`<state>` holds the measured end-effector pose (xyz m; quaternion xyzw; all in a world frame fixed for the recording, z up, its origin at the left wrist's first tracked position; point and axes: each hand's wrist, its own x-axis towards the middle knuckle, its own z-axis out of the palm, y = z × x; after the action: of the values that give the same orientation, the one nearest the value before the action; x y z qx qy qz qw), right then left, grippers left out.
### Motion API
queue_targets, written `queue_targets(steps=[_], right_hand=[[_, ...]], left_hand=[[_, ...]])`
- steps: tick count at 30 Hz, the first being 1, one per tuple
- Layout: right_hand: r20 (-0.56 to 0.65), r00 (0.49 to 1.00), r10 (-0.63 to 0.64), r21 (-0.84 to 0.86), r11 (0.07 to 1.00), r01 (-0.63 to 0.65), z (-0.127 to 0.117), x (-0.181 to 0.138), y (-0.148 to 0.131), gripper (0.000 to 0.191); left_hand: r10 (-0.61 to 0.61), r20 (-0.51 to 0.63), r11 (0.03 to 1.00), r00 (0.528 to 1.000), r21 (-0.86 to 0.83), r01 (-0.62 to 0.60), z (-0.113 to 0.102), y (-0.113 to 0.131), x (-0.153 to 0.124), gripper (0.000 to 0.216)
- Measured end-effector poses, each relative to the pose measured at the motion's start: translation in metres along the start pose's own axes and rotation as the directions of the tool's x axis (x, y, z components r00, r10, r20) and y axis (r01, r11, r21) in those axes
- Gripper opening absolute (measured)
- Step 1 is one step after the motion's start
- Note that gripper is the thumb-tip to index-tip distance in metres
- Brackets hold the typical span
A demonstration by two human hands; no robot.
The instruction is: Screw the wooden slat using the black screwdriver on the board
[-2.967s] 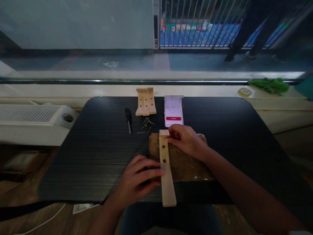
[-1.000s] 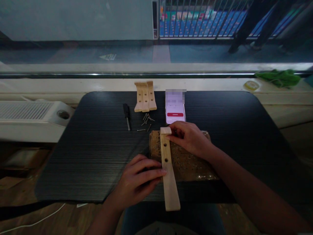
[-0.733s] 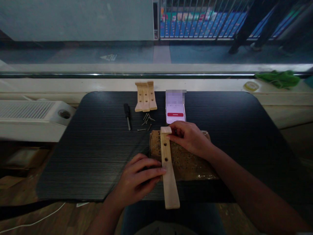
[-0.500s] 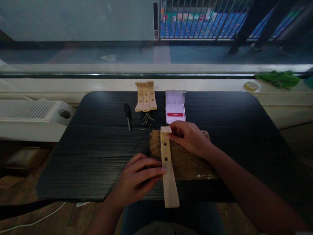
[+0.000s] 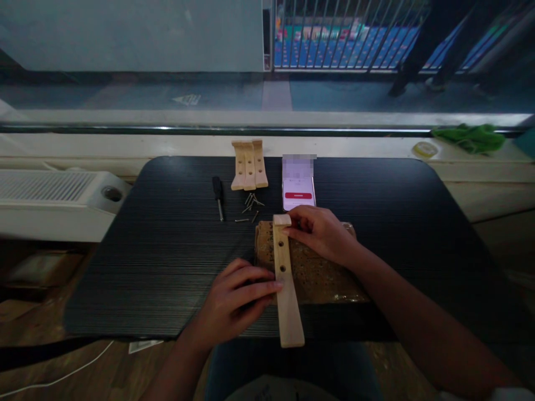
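A pale wooden hook [image 5: 286, 301] with two screw holes and an upturned far end lies across a taped cardboard piece [image 5: 326, 281]. Its wide near end sticks out past the table edge. With thumb and fingers, my right hand [image 5: 324, 234] pinches the hook's far end from the right. My left hand [image 5: 238, 303] grips its left edge below the holes, one fingertip resting on the top face. Beyond the cardboard lie several loose screws [image 5: 252, 201], and left of them a black-handled screwdriver [image 5: 218, 195]. Several more wooden hooks [image 5: 249, 167] stand side by side behind the screws.
On the dark ribbed table [image 5: 167, 262], a lit phone [image 5: 298, 192] lies just beyond my right hand. The windowsill behind holds a green cloth [image 5: 470, 138] and a roll of tape [image 5: 425, 149]. A white radiator [image 5: 54, 189] stands at left.
The camera view has shifted very slightly. Both hands keep the same hold on the wooden hook, and nothing else has visibly moved.
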<state>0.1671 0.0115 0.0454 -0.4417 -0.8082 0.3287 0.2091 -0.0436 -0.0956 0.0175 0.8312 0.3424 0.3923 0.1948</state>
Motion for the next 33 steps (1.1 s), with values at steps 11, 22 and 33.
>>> queue_targets(steps=[11,22,33], right_hand=[[0.005,1.0,0.02,0.015,1.0,-0.02,0.002,0.001,0.004,0.016],[-0.001,0.999,0.049,0.031,0.998,-0.049,0.002,0.0,0.0,0.007],[-0.024,1.0,0.008,0.189,0.982,-0.003,0.007,0.006,0.016,0.022]], left_hand=[[-0.044,-0.05,0.998,0.998,0.05,0.046,0.005,-0.005,-0.008,0.028],[-0.051,-0.128,0.995,0.99,0.08,0.062,0.006,-0.004,-0.006,0.024],[-0.242,-0.281,0.967,0.929,0.003,0.253,0.004,-0.005,-0.005,0.015]])
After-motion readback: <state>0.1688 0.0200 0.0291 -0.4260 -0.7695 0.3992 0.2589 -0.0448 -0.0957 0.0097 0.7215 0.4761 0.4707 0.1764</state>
